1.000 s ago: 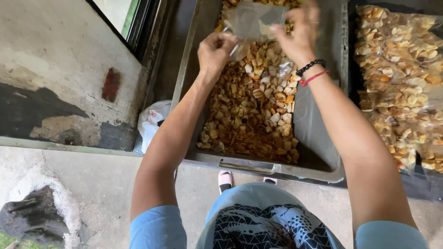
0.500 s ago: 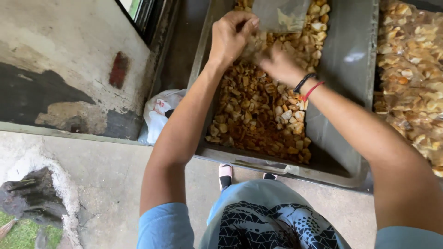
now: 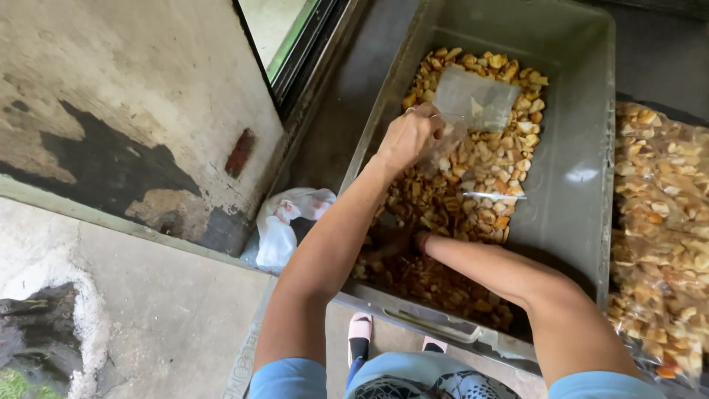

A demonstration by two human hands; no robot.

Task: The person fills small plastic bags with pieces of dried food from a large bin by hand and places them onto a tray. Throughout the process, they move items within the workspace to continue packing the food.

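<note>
Head view. The left hand (image 3: 410, 137) is raised over the far half of a grey plastic crate (image 3: 583, 192), its fingers closed in a pinch on the near edge of a clear plastic bag (image 3: 473, 103). The bag hangs open and slack from that pinch, extending away from the hand toward the far right, so its body lies beyond and to the right of the fingers, just above the crate's contents. The bag appears nearly empty; one pale piece shows through it.

The crate holds a bed of small golden-brown fried snack pieces (image 3: 480, 162), heaped on the left and centre, with the right strip of the crate floor bare.

The right hand (image 3: 391, 244) is sunk low into the pieces at the near left of the crate, in shadow beneath the left forearm. Whether its fingers are spread or closed, and whether they hold any pieces, cannot be determined. It lies well apart from the bag, nearer the person.

To the right of the crate lie filled clear bags of the same snack (image 3: 661, 244). A crumpled white plastic bag (image 3: 288, 222) sits on the floor against the crate's left wall, beside a stained concrete wall (image 3: 125, 125).
</note>
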